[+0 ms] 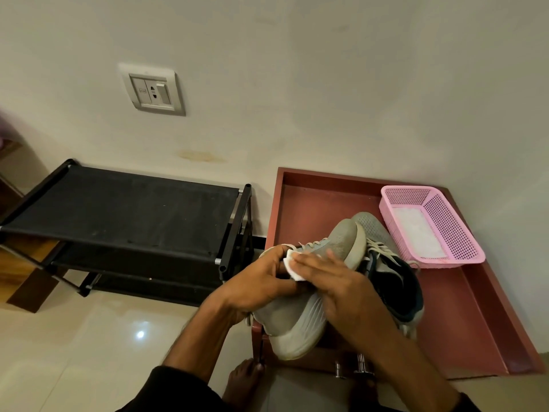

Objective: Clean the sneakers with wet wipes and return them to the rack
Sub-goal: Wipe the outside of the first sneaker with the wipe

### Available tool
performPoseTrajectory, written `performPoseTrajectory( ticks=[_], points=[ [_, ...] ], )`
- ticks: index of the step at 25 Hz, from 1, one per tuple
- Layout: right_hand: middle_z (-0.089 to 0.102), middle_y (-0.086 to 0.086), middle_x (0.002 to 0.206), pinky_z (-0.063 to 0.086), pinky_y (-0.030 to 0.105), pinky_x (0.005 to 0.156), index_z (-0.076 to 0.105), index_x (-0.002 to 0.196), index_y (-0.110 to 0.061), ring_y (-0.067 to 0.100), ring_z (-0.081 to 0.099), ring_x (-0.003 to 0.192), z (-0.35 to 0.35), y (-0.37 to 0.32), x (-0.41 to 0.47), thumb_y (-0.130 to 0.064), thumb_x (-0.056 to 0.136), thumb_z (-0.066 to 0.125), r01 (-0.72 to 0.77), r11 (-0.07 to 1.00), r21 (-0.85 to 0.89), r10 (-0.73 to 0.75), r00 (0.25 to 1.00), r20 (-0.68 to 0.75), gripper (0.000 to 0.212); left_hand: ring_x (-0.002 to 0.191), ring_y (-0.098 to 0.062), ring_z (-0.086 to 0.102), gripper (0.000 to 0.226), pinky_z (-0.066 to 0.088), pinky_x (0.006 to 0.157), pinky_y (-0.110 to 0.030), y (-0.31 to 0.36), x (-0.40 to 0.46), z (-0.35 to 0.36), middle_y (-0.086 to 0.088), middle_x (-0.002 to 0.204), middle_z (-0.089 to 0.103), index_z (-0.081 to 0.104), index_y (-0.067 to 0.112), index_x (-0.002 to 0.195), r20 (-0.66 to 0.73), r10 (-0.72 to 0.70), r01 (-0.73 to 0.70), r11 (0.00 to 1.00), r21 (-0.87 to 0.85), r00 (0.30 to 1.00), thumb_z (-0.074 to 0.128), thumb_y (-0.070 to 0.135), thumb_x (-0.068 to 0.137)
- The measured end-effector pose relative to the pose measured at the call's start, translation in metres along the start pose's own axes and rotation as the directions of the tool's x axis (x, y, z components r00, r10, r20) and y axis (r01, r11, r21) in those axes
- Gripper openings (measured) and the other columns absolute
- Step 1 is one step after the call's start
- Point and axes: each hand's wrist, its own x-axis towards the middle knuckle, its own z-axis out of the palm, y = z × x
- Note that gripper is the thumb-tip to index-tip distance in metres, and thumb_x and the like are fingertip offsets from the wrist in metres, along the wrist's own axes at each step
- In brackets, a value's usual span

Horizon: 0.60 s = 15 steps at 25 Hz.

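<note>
Our left hand [261,281] grips the light, soft sneaker [297,319]; right hand [338,289], fingers flat, presses the wipe [292,267] toward ten o'clock.

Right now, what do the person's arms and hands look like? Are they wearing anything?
Both hands are bare: the left hand and right hand have no gloves, rings or watch showing. The forearms are bare too. Dark sleeves are pushed up near the elbows at the picture's bottom edge.
</note>
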Motion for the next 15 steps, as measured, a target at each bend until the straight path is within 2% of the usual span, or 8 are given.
performPoseTrajectory(
  ticks=[3,5,8,9,12,15],
  points=[
    [0.056,-0.002,0.142,0.028,0.042,0.121,0.056,0.138,-0.021,0.018,0.046,0.138,-0.009,0.028,0.008,0.011,0.087,0.050,-0.279,0.960,-0.008,0.276,0.955,-0.112,0.060,0.105,-0.021,0.069,0.047,0.058,0.086,-0.029,0.003,-0.002,0.003,-0.009,0.115,0.070,0.049,0.017,0.129,0.048,-0.008,0.009,1.000,-0.010,0.999,0.062,-0.005,0.090],
    [0.056,-0.002,0.141,0.028,0.039,0.120,0.058,0.135,-0.016,0.014,0.045,0.138,-0.007,0.010,0.009,0.015,0.084,0.053,-0.239,0.971,0.004,0.238,0.964,-0.123,0.060,0.106,-0.023,0.069,0.049,0.057,0.090,-0.034,0.003,-0.002,0.000,-0.010,0.115,0.070,0.048,0.016,0.131,0.062,0.004,-0.005,1.000,0.009,0.998,0.062,-0.005,0.089],
    [0.055,-0.003,0.139,0.028,0.033,0.119,0.060,0.134,-0.013,0.010,0.046,0.136,-0.005,-0.010,0.002,0.008,0.084,0.045,-0.025,0.999,-0.027,0.022,0.994,-0.106,0.056,0.105,-0.026,0.069,0.053,0.056,0.094,-0.040,0.002,-0.005,-0.006,-0.015,0.112,0.070,0.047,0.017,0.134,0.033,0.003,-0.004,1.000,0.026,0.999,0.063,-0.005,0.089],
    [0.058,-0.002,0.137,0.028,0.034,0.119,0.061,0.132,-0.013,0.012,0.047,0.134,-0.009,-0.003,0.003,0.009,0.084,0.046,-0.055,0.997,-0.049,0.048,0.990,-0.129,0.055,0.104,-0.025,0.069,0.052,0.057,0.092,-0.038,0.002,-0.006,-0.006,-0.017,0.111,0.070,0.047,0.016,0.133,0.025,0.001,-0.001,1.000,0.017,1.000,0.062,-0.007,0.089],
    [0.065,0.002,0.130,0.027,0.038,0.117,0.066,0.126,-0.013,0.019,0.057,0.127,-0.016,0.025,0.008,0.017,0.082,0.056,-0.266,0.963,-0.033,0.255,0.948,-0.193,0.054,0.102,-0.023,0.070,0.049,0.057,0.089,-0.032,0.001,-0.003,-0.005,-0.017,0.112,0.071,0.049,0.012,0.131,0.024,-0.021,0.020,0.999,0.040,0.999,0.062,-0.009,0.088],
    [0.066,0.001,0.129,0.034,0.024,0.110,0.067,0.127,-0.013,0.015,0.058,0.123,-0.012,0.019,0.005,0.012,0.086,0.059,-0.294,0.955,-0.021,0.286,0.942,-0.176,0.049,0.098,-0.021,0.071,0.046,0.058,0.086,-0.031,0.002,0.001,-0.004,-0.013,0.103,0.074,0.055,0.012,0.127,0.020,-0.071,0.070,0.997,0.045,0.997,0.063,-0.008,0.087]
  ],
)
